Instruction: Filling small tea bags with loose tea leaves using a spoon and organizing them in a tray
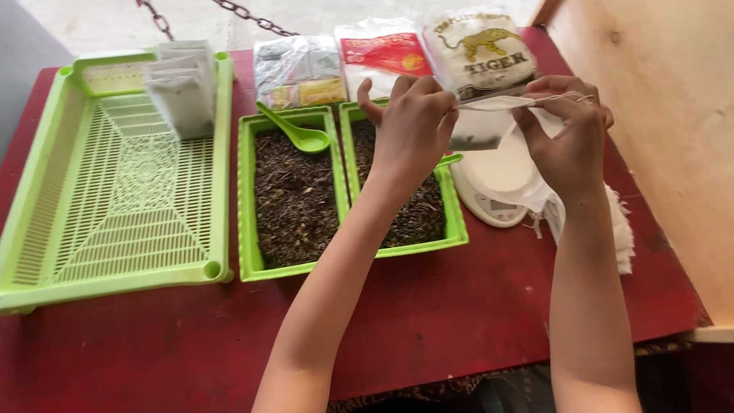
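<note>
Both hands hold a small white drawstring tea bag (pixel 483 122) above a white kitchen scale (pixel 495 183). My left hand (pixel 411 126) pinches its left top edge and my right hand (pixel 569 134) grips the right side, with the thin string stretched across the fingers. Dark tea shows through the pouch's lower part. Below my left forearm lies a green tray (pixel 456 222) of dark loose tea. Beside it stands a second green tray (pixel 246 199) of tea with a green plastic spoon (pixel 300 134) resting in it.
A large slatted green tray (pixel 115 206) at the left holds a few filled white pouches (pixel 183 88) at its far end. Packets of tea (pixel 382 53) line the far edge of the red table (pixel 459 306). A stack of empty white bags (pixel 619 229) lies by the scale. A wooden board (pixel 665 115) rises at right.
</note>
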